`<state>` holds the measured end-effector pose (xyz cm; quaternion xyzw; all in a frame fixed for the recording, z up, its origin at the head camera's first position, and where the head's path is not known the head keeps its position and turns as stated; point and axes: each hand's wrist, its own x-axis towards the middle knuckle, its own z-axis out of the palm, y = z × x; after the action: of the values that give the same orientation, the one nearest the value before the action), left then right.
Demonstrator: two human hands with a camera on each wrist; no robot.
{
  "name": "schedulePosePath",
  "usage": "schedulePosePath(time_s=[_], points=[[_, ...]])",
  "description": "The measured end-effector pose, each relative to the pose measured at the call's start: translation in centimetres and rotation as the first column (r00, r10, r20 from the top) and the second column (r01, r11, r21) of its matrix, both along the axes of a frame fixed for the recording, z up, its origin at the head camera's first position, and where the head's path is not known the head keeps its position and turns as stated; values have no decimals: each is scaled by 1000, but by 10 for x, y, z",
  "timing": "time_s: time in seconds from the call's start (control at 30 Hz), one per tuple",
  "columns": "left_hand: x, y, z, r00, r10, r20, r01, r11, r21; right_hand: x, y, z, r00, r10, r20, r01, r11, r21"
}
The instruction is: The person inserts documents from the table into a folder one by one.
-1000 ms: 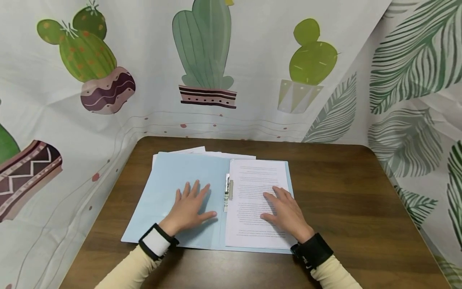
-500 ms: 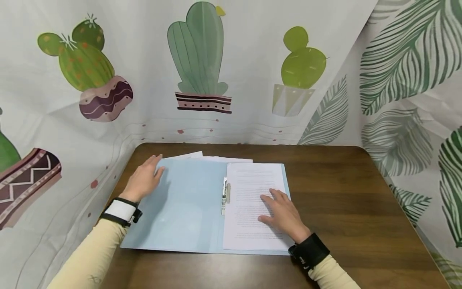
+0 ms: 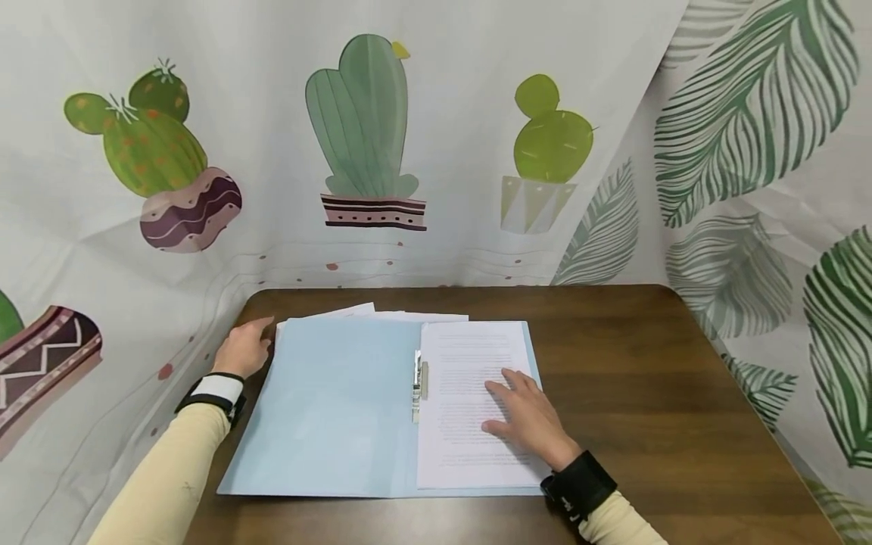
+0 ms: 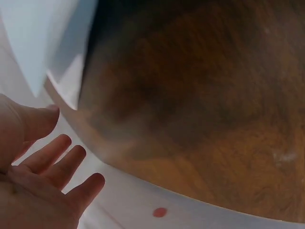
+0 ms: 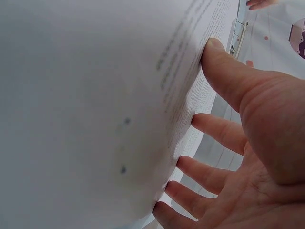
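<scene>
Folder [image 3: 327, 409] at six o'clock is apparently being steadied, its three-o'clock pages [image 3: 456, 409] touched by the right hand [image 3: 531, 424], fingers spread, while a lift at its ten-o'clock corner [image 3: 296, 328] seems needed from the empty, loose-fingered left hand [image 3: 242, 348] nearby.

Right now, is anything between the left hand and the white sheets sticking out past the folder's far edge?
Nothing visible blocks the left hand from the exposed edges of the white sheets; the blue folder cover lies over the rest of them.
</scene>
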<state>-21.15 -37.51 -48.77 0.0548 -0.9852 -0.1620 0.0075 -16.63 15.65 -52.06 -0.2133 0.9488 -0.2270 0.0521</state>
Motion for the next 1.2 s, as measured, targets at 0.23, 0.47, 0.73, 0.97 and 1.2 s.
schedulePosePath(time_s=[0.23,0.47,0.73,0.97,1.2], points=[[2,-9,-14,998,-51,-45,51,999,10,3,-2,0,1000,2,5,-2,1000,-10],[-6,-17,-23,995,-96,7,96,995,32,2,-2,1,1000,-4,6,4,1000,-10],[-4,-27,-31,983,-175,50,170,982,79,2,-3,0,1000,-13,25,13,1000,-2],[0,-25,-37,985,-165,47,162,985,61,5,-3,-1,1000,-9,12,9,1000,-6],[-9,-22,-37,991,-125,45,121,990,72,3,-2,0,1000,-15,-2,15,1000,-3]])
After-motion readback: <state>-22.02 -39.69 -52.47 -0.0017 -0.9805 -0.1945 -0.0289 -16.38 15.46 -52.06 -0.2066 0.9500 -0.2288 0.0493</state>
